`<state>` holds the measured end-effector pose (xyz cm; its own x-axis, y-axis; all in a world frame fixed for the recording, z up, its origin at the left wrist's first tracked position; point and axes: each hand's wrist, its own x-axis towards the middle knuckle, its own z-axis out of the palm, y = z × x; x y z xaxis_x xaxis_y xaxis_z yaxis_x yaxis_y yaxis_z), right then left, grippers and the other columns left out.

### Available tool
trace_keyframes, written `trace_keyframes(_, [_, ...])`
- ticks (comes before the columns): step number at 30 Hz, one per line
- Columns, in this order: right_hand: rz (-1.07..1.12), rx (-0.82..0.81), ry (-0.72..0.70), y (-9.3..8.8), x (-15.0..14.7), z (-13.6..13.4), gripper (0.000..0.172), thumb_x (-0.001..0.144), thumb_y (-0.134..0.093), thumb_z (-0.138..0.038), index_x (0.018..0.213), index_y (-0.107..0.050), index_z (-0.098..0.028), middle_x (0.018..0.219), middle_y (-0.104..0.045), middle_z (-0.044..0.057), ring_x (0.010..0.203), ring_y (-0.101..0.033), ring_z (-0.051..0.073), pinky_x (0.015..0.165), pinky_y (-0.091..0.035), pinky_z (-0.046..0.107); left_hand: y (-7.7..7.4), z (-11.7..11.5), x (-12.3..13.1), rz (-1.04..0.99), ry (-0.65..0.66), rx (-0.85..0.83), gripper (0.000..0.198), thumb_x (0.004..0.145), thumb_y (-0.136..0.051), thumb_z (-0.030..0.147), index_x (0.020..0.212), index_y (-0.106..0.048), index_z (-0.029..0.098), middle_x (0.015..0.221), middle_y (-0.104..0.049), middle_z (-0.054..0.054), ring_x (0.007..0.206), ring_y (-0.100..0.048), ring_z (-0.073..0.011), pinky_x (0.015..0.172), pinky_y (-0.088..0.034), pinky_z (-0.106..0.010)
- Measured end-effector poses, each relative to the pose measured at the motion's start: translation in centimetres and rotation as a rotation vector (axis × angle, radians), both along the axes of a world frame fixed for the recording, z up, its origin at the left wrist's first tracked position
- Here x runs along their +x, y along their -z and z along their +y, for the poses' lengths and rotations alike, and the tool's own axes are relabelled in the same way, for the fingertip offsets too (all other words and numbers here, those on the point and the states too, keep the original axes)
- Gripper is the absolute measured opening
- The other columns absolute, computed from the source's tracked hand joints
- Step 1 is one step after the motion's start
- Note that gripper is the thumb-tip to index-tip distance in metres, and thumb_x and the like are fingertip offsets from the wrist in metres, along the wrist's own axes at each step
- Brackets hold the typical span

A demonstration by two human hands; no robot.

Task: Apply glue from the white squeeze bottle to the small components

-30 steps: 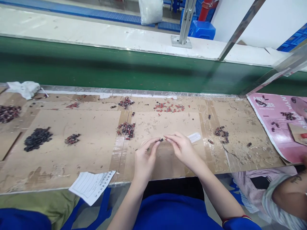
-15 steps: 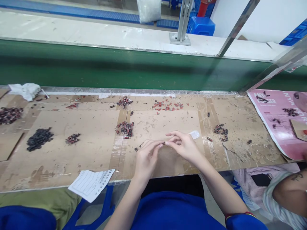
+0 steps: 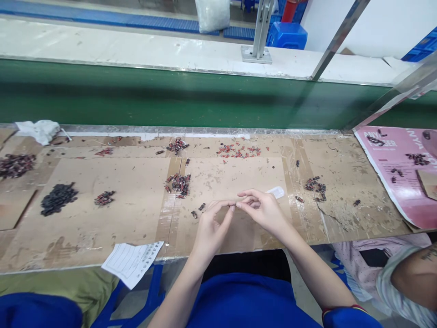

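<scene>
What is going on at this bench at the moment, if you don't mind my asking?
A person in blue sits at a cardboard-covered bench. The left hand and right hand meet fingertip to fingertip just above it, pinching what looks like one small part, too tiny to make out. Two loose pieces lie by the left hand, with a red-and-dark pile beyond and a black heap far left. Another person's arm shows at the right edge.

Single head-worn view: looks forward and down, close over cardboard-covered bench [image 3: 102, 218], green conveyor belt [image 3: 170, 98] behind.
</scene>
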<state>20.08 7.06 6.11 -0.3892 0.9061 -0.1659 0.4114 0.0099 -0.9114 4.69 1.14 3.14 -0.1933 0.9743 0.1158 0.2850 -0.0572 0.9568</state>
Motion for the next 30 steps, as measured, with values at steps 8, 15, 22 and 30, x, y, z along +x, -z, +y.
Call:
trace_keyframes(8, [-0.122,0.425,-0.047,-0.7,2.2,-1.7,0.019,0.093,-0.052,-0.024,0.094,-0.071,-0.021,0.089,-0.073,0.007,0.083,-0.069,0.018,0.077,-0.056,0.032,0.0,0.4,3.2,-0.163,0.046,-0.065,0.014,0.085,-0.059,0.030,0.089,-0.069,0.021,0.092,-0.072,-0.006,0.093,-0.068,-0.0198,0.087,-0.053,-0.034])
trace_keyframes(15, [-0.624,0.524,0.249,-1.9,10.5,-0.8,0.024,0.092,-0.048,-0.029,0.097,-0.070,-0.020,0.095,-0.072,0.012,0.089,-0.068,0.027,0.081,-0.053,0.042,0.6,3.1,3.2,-0.005,0.254,-0.056,0.058,0.085,-0.062,0.045,0.135,-0.043,0.023,0.134,-0.057,-0.015,0.128,-0.052,-0.0276,0.105,-0.043,-0.047])
trace_keyframes(22, [-0.915,0.486,0.283,-2.9,10.4,7.0,0.037,0.090,-0.054,-0.032,0.118,-0.066,-0.012,0.111,-0.068,0.020,0.104,-0.063,0.034,0.092,-0.046,0.047,1.8,13.2,-2.6,0.563,0.124,0.010,0.057,0.091,-0.046,0.048,0.135,-0.045,0.013,0.148,-0.038,-0.026,0.141,-0.030,-0.0407,0.112,-0.023,-0.063])
trace_keyframes(30, [-0.709,0.413,-0.024,0.7,1.7,15.8,0.042,0.086,-0.066,-0.025,0.126,-0.062,-0.012,0.124,-0.063,0.019,0.118,-0.056,0.028,0.102,-0.040,0.040,4.4,15.2,-1.0,0.717,0.368,-0.074,0.072,0.092,-0.037,0.058,0.148,-0.032,0.013,0.159,-0.018,-0.019,0.148,-0.011,-0.0365,0.118,-0.015,-0.058])
